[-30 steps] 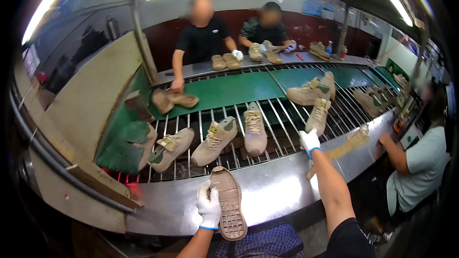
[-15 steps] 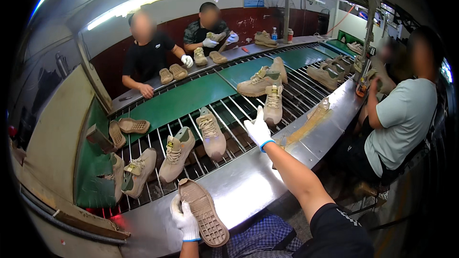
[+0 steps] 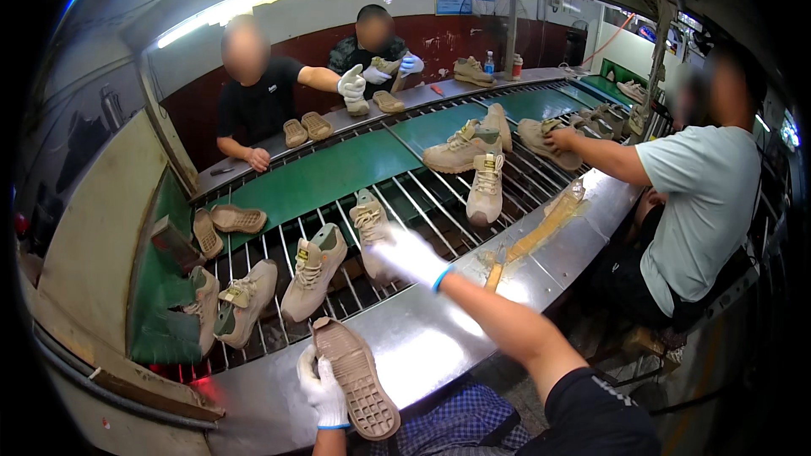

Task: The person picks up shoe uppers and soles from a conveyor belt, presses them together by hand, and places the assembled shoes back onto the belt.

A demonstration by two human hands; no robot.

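at the near edge: a tan sole (image 3: 355, 378), gridded face up, partly over the steel ledge (image 3: 439, 338).
left hand (image 3: 323, 393): clamped on the sole's left side.
right hand (image 3: 410, 255): blurred, far and right of the sole, apart from the left hand, by a tan shoe (image 3: 366, 215) on the barred rack (image 3: 443, 209); cannot tell whether it touches or grips anything.

The barred rack (image 3: 433, 232) carries shoes (image 3: 367, 216). Two soles (image 3: 239, 219) lie at the green panel's (image 3: 329, 181) edge. Tape (image 3: 541, 232) lies on the metal tabletop (image 3: 422, 342).
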